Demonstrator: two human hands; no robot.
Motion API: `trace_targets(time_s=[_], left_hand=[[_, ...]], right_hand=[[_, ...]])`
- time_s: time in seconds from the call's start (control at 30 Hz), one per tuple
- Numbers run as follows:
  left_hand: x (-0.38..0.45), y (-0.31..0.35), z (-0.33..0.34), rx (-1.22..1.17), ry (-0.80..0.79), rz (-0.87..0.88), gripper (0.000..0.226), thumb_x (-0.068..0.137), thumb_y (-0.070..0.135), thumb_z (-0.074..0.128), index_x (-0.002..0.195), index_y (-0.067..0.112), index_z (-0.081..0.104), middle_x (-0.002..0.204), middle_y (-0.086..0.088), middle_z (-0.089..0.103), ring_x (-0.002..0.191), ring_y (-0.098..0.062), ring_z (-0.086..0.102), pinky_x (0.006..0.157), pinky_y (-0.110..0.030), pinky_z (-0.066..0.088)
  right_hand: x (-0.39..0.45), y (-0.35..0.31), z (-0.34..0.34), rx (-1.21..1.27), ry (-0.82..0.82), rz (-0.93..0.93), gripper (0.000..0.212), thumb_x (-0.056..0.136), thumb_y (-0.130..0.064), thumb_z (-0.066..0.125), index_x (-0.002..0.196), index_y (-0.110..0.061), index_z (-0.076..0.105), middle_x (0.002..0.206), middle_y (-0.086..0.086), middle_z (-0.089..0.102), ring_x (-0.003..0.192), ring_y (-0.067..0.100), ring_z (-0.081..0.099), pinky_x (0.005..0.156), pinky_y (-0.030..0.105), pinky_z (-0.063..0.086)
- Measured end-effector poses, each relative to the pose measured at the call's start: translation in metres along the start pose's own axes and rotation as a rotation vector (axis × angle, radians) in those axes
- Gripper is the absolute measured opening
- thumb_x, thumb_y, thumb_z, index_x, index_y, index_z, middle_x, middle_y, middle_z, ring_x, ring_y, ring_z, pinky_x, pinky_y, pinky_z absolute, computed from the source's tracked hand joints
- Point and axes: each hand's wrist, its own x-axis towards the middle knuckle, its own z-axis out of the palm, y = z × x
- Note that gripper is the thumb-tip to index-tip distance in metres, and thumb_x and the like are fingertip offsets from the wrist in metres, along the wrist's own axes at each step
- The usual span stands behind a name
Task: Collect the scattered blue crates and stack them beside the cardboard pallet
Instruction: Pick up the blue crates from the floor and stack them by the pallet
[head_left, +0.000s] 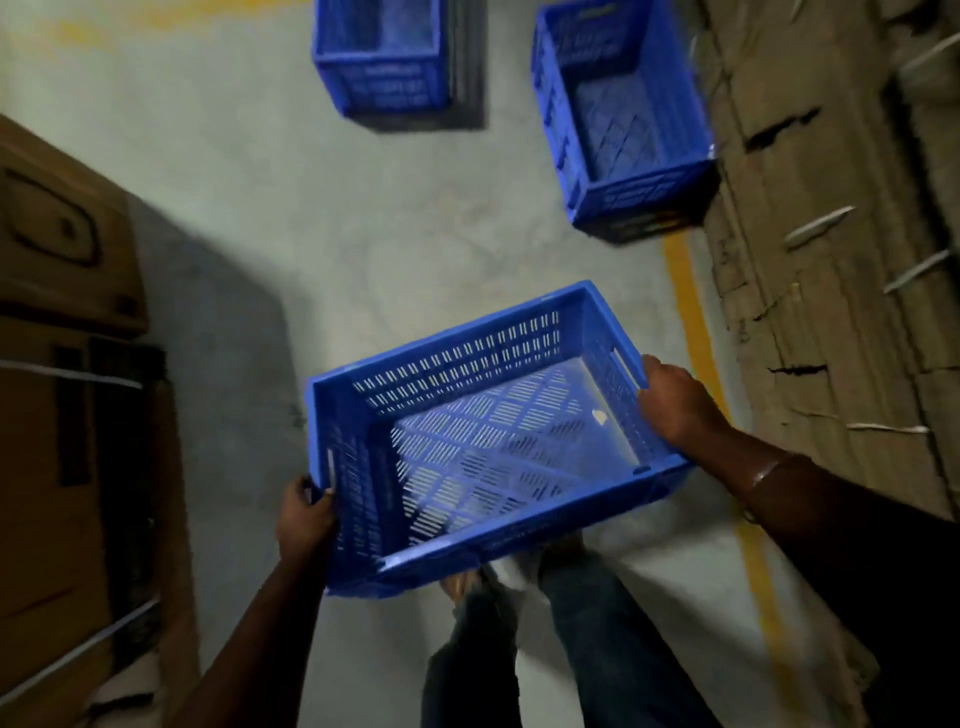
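Left hand (306, 512) clamped on the near-left short end of a blue crate (483, 441), fingers curled over the rim by the handle slot. Right hand (672, 402) gripping the opposite short end, fingers wrapped over the rim next to the other handle slot; thin bracelet (763, 475) on that wrist. Crate sits between both hands, held up off the floor, open side up, tilted so its far-right corner is higher in the view. Empty, perforated walls and lattice bottom, pale floor showing through the slots. Under the crate's near edge: the person's legs in jeans (571, 639), feet partly hidden.

Grey concrete floor (363, 234) around. Two more blue crates standing on it farther ahead: one top centre (382, 57), one top right (623, 119) just beside a stack of flattened cardboard (810, 260) that runs down the right side. Yellow floor line (696, 332) runs along the base of that stack. Left edge: brown cartons (57, 364) with white strapping, stacked. Frame motion-blurred, fine detail soft.
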Motion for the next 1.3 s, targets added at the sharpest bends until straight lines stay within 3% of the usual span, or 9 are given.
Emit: trace_targets(time_s=[0.17,0.3,0.63,0.83,1.03,1.1,1.17,1.2,1.3], left_hand=[[-0.065,0.056,-0.05,-0.064,-0.049,0.108,0.013,0.094,0.015,0.064,0.088,0.019,0.054,0.095,-0.015,0.059,0.087,-0.027,0.058,0.079,-0.039,0.045],[-0.108,0.093,-0.07,-0.109,-0.089,0.185,0.017,0.093,0.013,0.066,0.106,0.01,0.056,0.099,-0.019,0.062,0.087,-0.025,0.056,0.078,-0.036,0.042],[-0.197,0.165,-0.043,0.045,-0.318,0.55,0.022,0.081,0.025,0.073,0.096,0.017,0.059,0.09,-0.009,0.069,0.084,-0.032,0.066,0.078,-0.041,0.053],[-0.293,0.188,0.023,0.174,-0.466,0.83,0.028,0.078,0.034,0.075,0.097,0.02,0.06,0.088,-0.009,0.071,0.08,-0.031,0.067,0.079,-0.044,0.056],[-0.428,0.145,0.104,0.29,-0.601,1.05,0.027,0.07,0.037,0.076,0.088,0.021,0.063,0.085,-0.008,0.07,0.081,-0.032,0.067,0.077,-0.045,0.055],[-0.491,0.109,0.122,0.307,-0.656,1.096,0.028,0.068,0.037,0.072,0.088,0.019,0.064,0.081,-0.008,0.07,0.073,-0.03,0.066,0.068,-0.036,0.055],[-0.543,0.072,0.148,0.341,-0.744,1.108,0.018,0.075,0.024,0.075,0.088,0.016,0.065,0.076,-0.011,0.067,0.064,-0.028,0.06,0.052,-0.025,0.049],[-0.566,0.053,0.165,0.367,-0.782,1.108,0.016,0.077,0.021,0.076,0.088,0.015,0.066,0.074,-0.012,0.066,0.063,-0.029,0.06,0.051,-0.025,0.049],[-0.612,-0.003,0.237,0.492,-0.85,1.142,0.026,0.062,0.035,0.076,0.084,0.023,0.068,0.071,-0.009,0.069,0.071,-0.036,0.069,0.067,-0.05,0.057]], right_hand=[[-0.106,0.034,-0.071,0.239,0.146,0.082,0.057,0.1,-0.021,0.049,0.154,-0.013,0.032,0.139,0.024,0.051,0.12,0.041,0.054,0.093,0.045,0.05],[-0.183,0.057,-0.086,0.381,0.306,0.244,0.058,0.095,-0.014,0.054,0.151,-0.013,0.039,0.132,0.027,0.056,0.118,0.042,0.056,0.095,0.046,0.048],[-0.409,0.126,-0.043,0.637,0.554,0.705,0.057,0.091,-0.016,0.058,0.147,-0.017,0.045,0.138,0.024,0.056,0.123,0.043,0.055,0.102,0.045,0.045],[-0.545,0.161,0.015,0.875,0.706,0.95,0.044,0.091,-0.007,0.058,0.135,-0.009,0.057,0.124,0.025,0.065,0.11,0.041,0.063,0.089,0.037,0.047],[-0.672,0.209,0.115,1.141,0.849,1.186,0.032,0.083,-0.021,0.058,0.114,-0.019,0.063,0.096,0.018,0.069,0.088,0.032,0.067,0.077,0.04,0.05],[-0.719,0.228,0.151,1.203,0.891,1.253,0.026,0.083,-0.024,0.063,0.109,-0.021,0.065,0.087,0.015,0.068,0.08,0.027,0.065,0.069,0.038,0.047],[-0.764,0.249,0.192,1.204,0.921,1.336,0.024,0.086,-0.02,0.067,0.111,-0.017,0.068,0.093,0.018,0.072,0.088,0.033,0.069,0.072,0.038,0.047],[-0.789,0.259,0.212,1.196,0.933,1.389,0.024,0.087,-0.019,0.066,0.112,-0.016,0.068,0.097,0.019,0.073,0.092,0.036,0.069,0.075,0.039,0.048],[-0.863,0.282,0.269,1.159,0.922,1.533,0.025,0.088,-0.017,0.064,0.112,-0.012,0.066,0.101,0.02,0.072,0.098,0.039,0.067,0.08,0.042,0.049]])
